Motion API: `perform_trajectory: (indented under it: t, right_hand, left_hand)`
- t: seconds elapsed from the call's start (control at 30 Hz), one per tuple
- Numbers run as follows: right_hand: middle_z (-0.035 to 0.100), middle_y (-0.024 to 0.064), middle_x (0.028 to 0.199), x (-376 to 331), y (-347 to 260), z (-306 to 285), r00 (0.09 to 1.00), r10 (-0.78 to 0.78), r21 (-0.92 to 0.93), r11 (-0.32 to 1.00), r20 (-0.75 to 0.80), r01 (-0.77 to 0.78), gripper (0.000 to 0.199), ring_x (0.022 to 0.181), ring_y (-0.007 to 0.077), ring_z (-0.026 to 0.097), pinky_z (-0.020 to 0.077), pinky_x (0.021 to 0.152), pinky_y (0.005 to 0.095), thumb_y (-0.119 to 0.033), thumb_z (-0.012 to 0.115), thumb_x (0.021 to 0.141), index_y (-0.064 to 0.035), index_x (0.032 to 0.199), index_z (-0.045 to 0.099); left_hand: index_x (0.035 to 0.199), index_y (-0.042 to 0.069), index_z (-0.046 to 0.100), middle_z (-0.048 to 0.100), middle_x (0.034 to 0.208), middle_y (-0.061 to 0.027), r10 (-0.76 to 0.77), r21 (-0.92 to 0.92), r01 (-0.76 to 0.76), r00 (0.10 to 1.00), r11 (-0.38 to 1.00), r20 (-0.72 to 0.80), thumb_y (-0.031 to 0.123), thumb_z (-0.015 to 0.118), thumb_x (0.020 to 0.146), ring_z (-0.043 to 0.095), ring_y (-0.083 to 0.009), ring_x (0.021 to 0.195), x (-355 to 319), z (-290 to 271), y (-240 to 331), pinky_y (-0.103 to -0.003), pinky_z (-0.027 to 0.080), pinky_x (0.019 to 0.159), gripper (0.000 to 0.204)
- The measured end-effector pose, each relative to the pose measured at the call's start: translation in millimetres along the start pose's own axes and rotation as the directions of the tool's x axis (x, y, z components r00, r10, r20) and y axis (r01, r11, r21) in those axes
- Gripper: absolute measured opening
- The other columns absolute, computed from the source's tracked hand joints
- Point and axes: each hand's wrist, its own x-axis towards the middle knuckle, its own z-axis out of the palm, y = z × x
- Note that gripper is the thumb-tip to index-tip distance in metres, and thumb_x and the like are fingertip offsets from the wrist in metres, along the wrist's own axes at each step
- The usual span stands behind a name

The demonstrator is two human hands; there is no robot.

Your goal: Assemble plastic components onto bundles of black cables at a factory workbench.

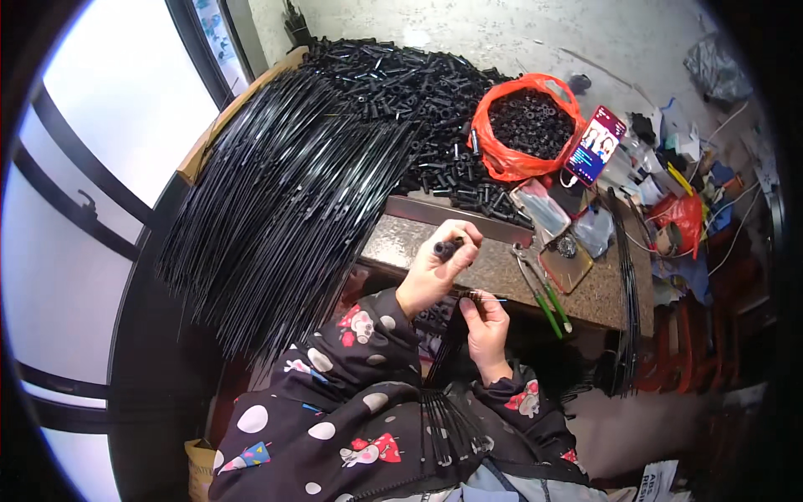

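From my remote seat I saw the speckled table (598, 294) first, its edges bending in my fisheye view. Long black rods (284, 209) lay in a thick sheaf along the left; behind them and to their right spread a heap of short black tubes (401, 84). A red plastic bag (502, 166) sat open at the heap's right, filled with small black parts (531, 125) (many showed round holes). The left hand (435, 272) was raised over the near edge, the right hand (487, 336) lower and just beside it. Green-handled pliers (542, 294) lay to their right, and a lit phone (596, 144) stood tilted by the bag. The left hand was curled around black cylindrical pieces (445, 249); the right pinched a thin dark piece (493, 299), whose shape I couldn't make out well in the shadow.
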Motion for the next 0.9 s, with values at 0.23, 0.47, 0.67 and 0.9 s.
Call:
perform_trajectory:
  t: [0.23,0.47,0.67,0.9]
  right_hand:
    - [0.057,0.0033,0.080,-3,2,-3,0.990,0.133,0.175,0.977,-0.043,-0.123,0.011,0.071,0.0109,0.054,0.0443,0.065,0.0238,-0.013,0.052,0.089,-0.0022,0.092,0.053]
    - [0.053,0.0012,0.088,-11,2,17,0.993,0.033,0.240,0.971,-0.116,-0.004,0.020,0.080,0.0087,0.051,0.0420,0.074,0.0218,-0.006,0.061,0.083,-0.0036,0.098,0.048]
    - [0.053,0.0008,0.092,-14,-1,20,0.995,0.041,0.269,0.963,-0.088,-0.016,0.021,0.084,0.0078,0.050,0.0389,0.078,0.0209,-0.006,0.063,0.082,-0.0043,0.098,0.049]
    - [0.054,0.0007,0.091,-11,-1,18,0.994,0.083,0.307,0.950,-0.069,-0.058,0.023,0.081,0.0079,0.051,0.0412,0.075,0.0209,-0.006,0.063,0.082,-0.0037,0.099,0.049]
  left_hand:
    - [0.090,0.006,0.056,0.059,0.084,-0.0032,-0.589,-0.353,0.538,0.806,0.765,-0.048,0.006,0.062,0.080,0.049,-0.0060,0.059,-48,-43,-6,-0.017,0.039,0.053,0.012]
    - [0.109,-0.004,0.052,0.061,0.099,-0.0138,-0.634,-0.666,0.585,0.744,0.464,0.211,-0.002,0.057,0.081,0.064,-0.0158,0.080,-67,-33,-4,-0.023,0.054,0.071,0.028]
    - [0.102,-0.003,0.056,0.062,0.099,-0.0136,-0.603,-0.598,0.578,0.775,0.554,0.190,0.000,0.060,0.080,0.063,-0.0154,0.080,-59,-33,-7,-0.025,0.053,0.074,0.023]
    - [0.098,-0.001,0.057,0.061,0.099,-0.0117,-0.621,-0.555,0.596,0.765,0.580,0.171,-0.001,0.064,0.076,0.062,-0.0170,0.082,-62,-34,-11,-0.026,0.052,0.074,0.024]
